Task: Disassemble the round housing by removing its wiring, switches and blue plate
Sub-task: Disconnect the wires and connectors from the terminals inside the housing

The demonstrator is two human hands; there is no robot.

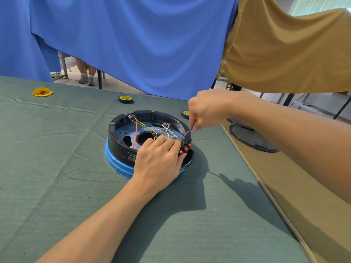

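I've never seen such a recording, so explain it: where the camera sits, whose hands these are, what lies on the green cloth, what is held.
No machine here: a person works bare-handed, and the one picture comes from a camera on their head, looking down. On the green cloth-covered table stands a round black plastic housing holding a perforated blue plate, loose white, red and green wires, and red switches on its rim. The left hand grips that rim by the switches; the right hand holds a thin metal tool to it. A black tape roll lies behind; black round discs rest on brown cardboard to the right.
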